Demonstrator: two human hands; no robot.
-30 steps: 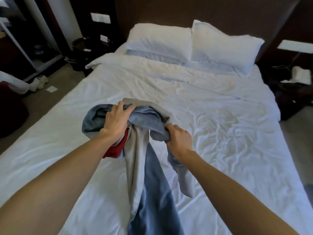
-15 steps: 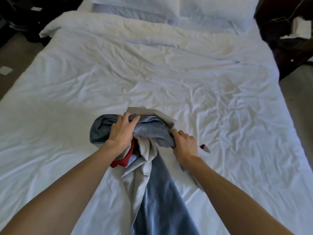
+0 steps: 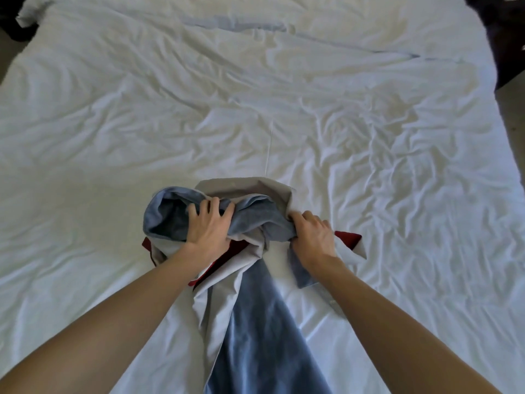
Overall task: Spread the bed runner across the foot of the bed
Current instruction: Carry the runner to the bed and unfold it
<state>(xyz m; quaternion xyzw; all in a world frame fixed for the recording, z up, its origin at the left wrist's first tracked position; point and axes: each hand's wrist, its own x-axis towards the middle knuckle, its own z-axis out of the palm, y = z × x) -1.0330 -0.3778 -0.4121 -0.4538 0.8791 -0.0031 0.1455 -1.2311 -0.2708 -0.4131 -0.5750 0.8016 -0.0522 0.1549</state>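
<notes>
**On the bed: runner bunched up in both hands**

Down on the bed (image 3: 383, 143), in the half nearest me and about midway across its width, I've got the bed runner (image 3: 255, 322), and it's nowhere near flat. It's a crumpled heap, blue face outward, pale grey backing (image 3: 241, 187) poking out along the far edge, lying on the wrinkled white sheet (image 3: 113, 123).

My left hand (image 3: 208, 226) is on top of the bundle, fingers curled over and dug into the blue folds, gripping them. To its left the cloth balloons open into a hollow blue pocket (image 3: 167, 220).

My right hand (image 3: 312, 237) is closed into a fist around a twisted rope of the same blue cloth, knuckles up. The two hands are near each other, with a short bunched stretch of runner between them.

Dark red trim (image 3: 348, 237) peeks out just beyond the right hand, and more red shows under the left wrist. A short blue flap hangs under the right wrist.

From the heap a long blue strip, grey-edged on its left side, runs back toward me between my forearms and off the bottom of the view. Dark furniture (image 3: 505, 38) sits off the far right corner of the bed
</notes>
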